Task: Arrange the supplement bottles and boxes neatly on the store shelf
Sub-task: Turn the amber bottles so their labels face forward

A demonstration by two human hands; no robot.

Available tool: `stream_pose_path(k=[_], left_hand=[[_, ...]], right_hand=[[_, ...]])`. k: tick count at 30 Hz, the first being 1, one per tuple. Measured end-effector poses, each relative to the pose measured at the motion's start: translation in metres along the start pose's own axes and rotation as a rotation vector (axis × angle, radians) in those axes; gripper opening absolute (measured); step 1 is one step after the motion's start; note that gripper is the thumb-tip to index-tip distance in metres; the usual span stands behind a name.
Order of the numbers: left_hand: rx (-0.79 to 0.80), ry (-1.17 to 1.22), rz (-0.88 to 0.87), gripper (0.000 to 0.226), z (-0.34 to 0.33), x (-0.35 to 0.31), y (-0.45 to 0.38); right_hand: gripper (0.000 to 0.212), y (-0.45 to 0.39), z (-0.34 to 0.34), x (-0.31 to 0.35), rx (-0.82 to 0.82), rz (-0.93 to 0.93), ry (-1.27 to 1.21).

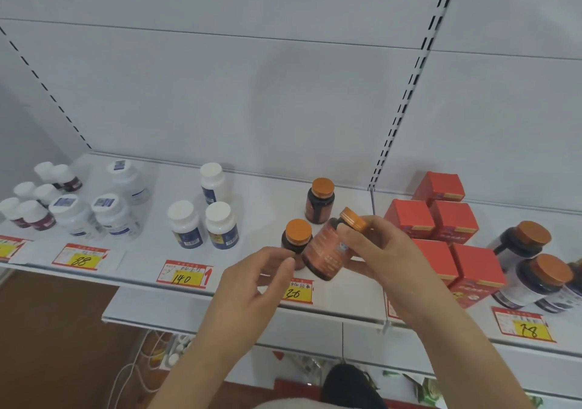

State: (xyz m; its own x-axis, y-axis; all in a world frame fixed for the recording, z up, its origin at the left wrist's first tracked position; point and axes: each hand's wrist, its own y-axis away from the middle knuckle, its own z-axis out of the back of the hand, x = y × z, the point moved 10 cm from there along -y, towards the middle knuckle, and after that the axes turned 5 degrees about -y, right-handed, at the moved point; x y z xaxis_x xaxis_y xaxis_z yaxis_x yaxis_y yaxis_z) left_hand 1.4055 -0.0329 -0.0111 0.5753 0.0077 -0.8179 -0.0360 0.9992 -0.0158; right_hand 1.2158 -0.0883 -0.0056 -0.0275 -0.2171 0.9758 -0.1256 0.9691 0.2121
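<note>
My right hand [374, 248] grips a dark bottle with an orange cap and orange label [327, 251], tilted above the front of the white shelf [252, 289]. My left hand [252, 276] hovers just left of it with fingers loosely curled, holding nothing. Two matching orange-capped bottles stand on the shelf: one [296, 235] behind my left fingers and one [319, 201] further back. Red boxes [441, 219] stand in a cluster to the right.
Three white-capped blue-label bottles [208, 216] stand left of centre, with clear bottles [104, 207] and small dark-red ones [34, 197] at far left. Larger orange-capped bottles [532, 264] stand at far right. Price tags [185, 275] line the shelf edge. A lower shelf holds clutter.
</note>
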Motion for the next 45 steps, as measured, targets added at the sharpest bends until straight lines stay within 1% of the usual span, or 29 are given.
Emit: stream_pose_path(k=[1,2,4,6,8,10,12,16,18,19,20,21,23,25,26,28,29,31,32,33,35,36,37,38,40,41,42,43,45], left_hand=[[-0.046,-0.067,0.004,0.02,0.002,0.01,-0.001],[-0.081,-0.159,0.006,0.021,0.004,0.019,-0.003],[-0.088,-0.315,0.002,0.035,-0.003,0.035,-0.007],[-0.045,-0.361,-0.007,0.048,-0.015,0.046,-0.012],[-0.012,-0.403,-0.04,0.057,-0.027,0.053,-0.015],[-0.029,-0.488,-0.09,0.064,-0.032,0.057,-0.019],[-0.057,-0.554,-0.122,0.066,-0.035,0.061,-0.021],[-0.09,-0.579,-0.145,0.063,-0.037,0.065,-0.023],[-0.092,-0.567,-0.138,0.065,-0.037,0.067,-0.023],[-0.096,-0.557,-0.137,0.065,-0.036,0.068,-0.023],[-0.1,-0.545,-0.139,0.066,-0.036,0.068,-0.023],[-0.103,-0.531,-0.142,0.066,-0.036,0.068,-0.023],[-0.112,-0.512,-0.145,0.066,-0.036,0.068,-0.023],[-0.112,-0.508,-0.143,0.066,-0.036,0.07,-0.024],[-0.108,-0.505,-0.144,0.066,-0.036,0.071,-0.024],[-0.088,-0.492,-0.135,0.067,-0.037,0.073,-0.025],[-0.073,-0.475,-0.123,0.067,-0.037,0.073,-0.025],[-0.065,-0.4,-0.093,0.066,-0.034,0.071,-0.023],[-0.076,-0.316,-0.068,0.062,-0.03,0.069,-0.022],[-0.094,-0.174,-0.032,0.057,-0.023,0.065,-0.019],[-0.154,0.24,0.072,0.043,-0.005,0.055,-0.013],[-0.189,0.435,0.14,0.034,0.003,0.05,-0.011],[-0.194,0.567,0.231,0.028,0.007,0.046,-0.011],[-0.158,0.642,0.327,0.029,0.007,0.042,-0.01],[0.017,0.704,0.488,0.05,-0.008,0.033,-0.003],[0.112,0.737,0.522,0.057,-0.017,0.027,0.001],[0.169,0.781,0.527,0.059,-0.024,0.02,0.004],[0.177,0.815,0.503,0.058,-0.027,0.017,0.006],[0.102,0.851,0.38,0.054,-0.021,0.016,0.004]], right_hand=[[0.04,-0.003,0.008,-0.001,-0.067,0.014,0.089],[0.042,-0.006,0.015,-0.001,-0.12,0.038,0.18],[0.039,-0.01,0.019,0.0,-0.177,0.102,0.332],[0.032,-0.012,0.011,0.001,-0.154,0.165,0.421],[0.031,-0.017,0.001,-0.007,-0.103,0.187,0.443],[0.033,-0.023,-0.006,-0.018,-0.073,0.187,0.448],[0.036,-0.026,-0.011,-0.025,-0.055,0.201,0.459],[0.045,-0.029,-0.015,-0.029,-0.033,0.204,0.474],[0.057,-0.027,-0.011,-0.028,-0.069,0.198,0.518],[0.065,-0.025,-0.009,-0.024,-0.102,0.221,0.57],[0.068,-0.02,-0.01,-0.015,-0.127,0.271,0.638],[0.066,-0.015,-0.014,-0.002,-0.137,0.342,0.704],[0.058,-0.01,-0.034,0.019,-0.087,0.5,0.848],[0.055,-0.014,-0.063,0.026,0.025,0.633,1.058],[0.053,-0.018,-0.077,0.024,0.087,0.671,1.175],[0.045,-0.027,-0.094,0.016,0.185,0.662,1.348],[0.04,-0.031,-0.098,0.015,0.21,0.645,1.385],[0.037,-0.031,-0.097,0.024,0.233,0.632,1.356],[0.035,-0.027,-0.092,0.033,0.222,0.629,1.278],[0.032,-0.021,-0.084,0.044,0.188,0.61,1.16],[0.023,-0.01,-0.061,0.059,0.109,0.502,0.861],[0.02,-0.004,-0.052,0.061,0.09,0.44,0.73],[0.018,0.001,-0.045,0.06,0.085,0.396,0.629],[0.017,0.004,-0.04,0.056,0.087,0.365,0.559],[0.022,0.009,-0.037,0.048,0.113,0.332,0.468],[0.027,0.01,-0.036,0.044,0.131,0.324,0.441],[0.034,0.011,-0.036,0.04,0.146,0.316,0.425],[0.038,0.012,-0.035,0.037,0.162,0.305,0.411],[0.04,0.014,-0.034,0.034,0.212,0.279,0.372]])
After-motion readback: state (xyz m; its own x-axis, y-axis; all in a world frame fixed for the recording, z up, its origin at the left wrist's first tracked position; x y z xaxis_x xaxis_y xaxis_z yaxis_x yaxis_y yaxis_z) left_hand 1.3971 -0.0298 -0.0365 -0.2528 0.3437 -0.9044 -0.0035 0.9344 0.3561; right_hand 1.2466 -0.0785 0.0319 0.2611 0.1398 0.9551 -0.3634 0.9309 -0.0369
